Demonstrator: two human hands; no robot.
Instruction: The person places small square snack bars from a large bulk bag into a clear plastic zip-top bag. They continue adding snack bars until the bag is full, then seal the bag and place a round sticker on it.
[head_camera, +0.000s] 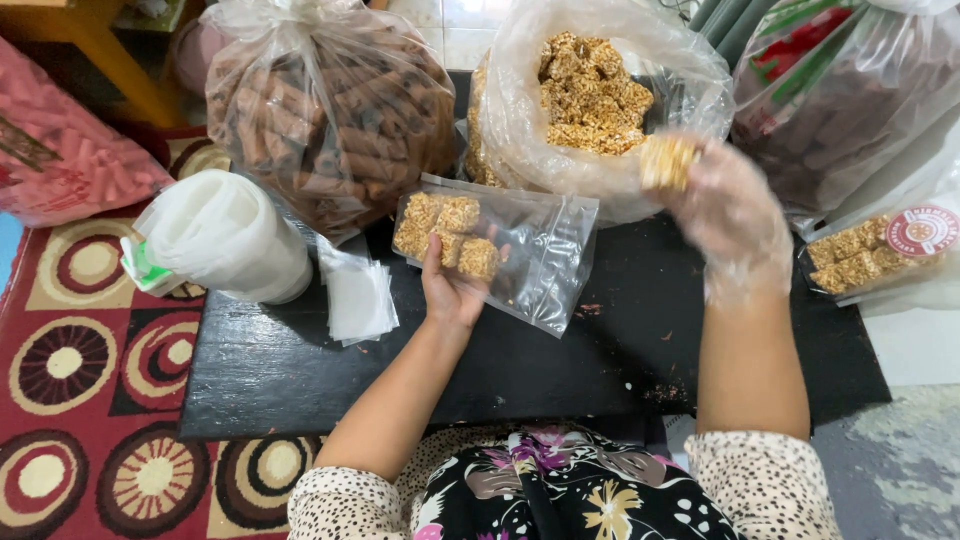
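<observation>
The scene is evenly and brightly lit by soft, diffuse light; only faint shadows are cast on the black table (560, 370). Glare is seen on the clear plastic bags toward twelve and two o'clock. The right hand (725, 215) is smeared by motion blur; elsewhere focus is kept sharp.

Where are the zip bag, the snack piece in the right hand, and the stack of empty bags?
zip bag (545, 262): head view, its clear empty lower half.
snack piece (668, 161): head view, middle of the blurred square.
empty bags (358, 293): head view, top of the stack.
</observation>
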